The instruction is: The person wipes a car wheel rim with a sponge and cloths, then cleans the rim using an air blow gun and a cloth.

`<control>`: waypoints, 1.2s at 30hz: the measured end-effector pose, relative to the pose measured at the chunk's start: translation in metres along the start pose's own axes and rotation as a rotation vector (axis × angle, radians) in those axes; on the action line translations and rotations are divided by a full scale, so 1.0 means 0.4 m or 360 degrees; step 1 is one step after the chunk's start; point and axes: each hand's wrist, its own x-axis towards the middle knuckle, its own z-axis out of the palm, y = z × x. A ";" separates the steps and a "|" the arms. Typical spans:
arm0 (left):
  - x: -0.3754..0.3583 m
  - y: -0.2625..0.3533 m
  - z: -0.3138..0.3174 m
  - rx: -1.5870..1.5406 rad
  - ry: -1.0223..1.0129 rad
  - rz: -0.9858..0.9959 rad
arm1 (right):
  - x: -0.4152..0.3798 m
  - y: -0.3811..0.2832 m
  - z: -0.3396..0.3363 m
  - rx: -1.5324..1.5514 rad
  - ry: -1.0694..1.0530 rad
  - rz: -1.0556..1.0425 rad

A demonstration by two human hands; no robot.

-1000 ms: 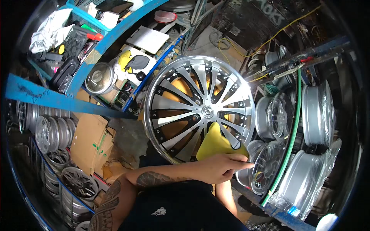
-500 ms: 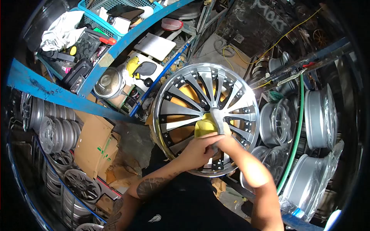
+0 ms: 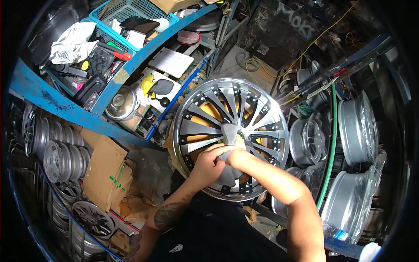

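A silver-and-black multi-spoke wheel rim (image 3: 203, 128) lies face up in front of me, with a polished outer lip. Over its lower middle, my left hand (image 3: 209, 165) and my right hand (image 3: 238, 158) meet, both closed on a grey-and-yellow work glove (image 3: 229, 131). Grey parts of the glove stick out above and below my fingers; a little yellow shows between them. The hands hide the rest of the glove and part of the rim's hub.
A blue metal shelf (image 3: 56, 105) at the left carries teal baskets (image 3: 114, 12), a pot (image 3: 121, 102) and another yellow-and-grey glove (image 3: 160, 87). Wrapped rims (image 3: 358, 126) stand at the right beside a green hose (image 3: 334, 144). Cardboard (image 3: 102, 172) and stacked rims (image 3: 65, 161) are lower left.
Both hands have shifted left with the glove, and less of its yellow shows. A grey part now hangs below my hands. The view has tilted slightly.
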 end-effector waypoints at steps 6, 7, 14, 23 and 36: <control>-0.019 -0.034 0.040 -0.0200 0.0030 0.0004 | -0.014 0.036 0.003 0.0553 0.0154 -0.0016; -0.022 -0.034 0.055 -0.0278 0.0026 -0.0003 | -0.029 0.050 0.004 0.0880 0.0199 -0.0031; -0.066 0.057 0.146 -0.0692 -0.0942 -0.0048 | -0.343 0.069 0.080 0.3222 0.1569 0.0787; -0.057 0.084 0.160 -0.0646 -0.0739 -0.0253 | -0.275 0.091 0.075 0.1110 0.0978 0.0516; -0.076 -0.114 0.126 -0.0474 0.0156 -0.0110 | 0.020 0.135 0.158 0.0067 0.0004 0.0005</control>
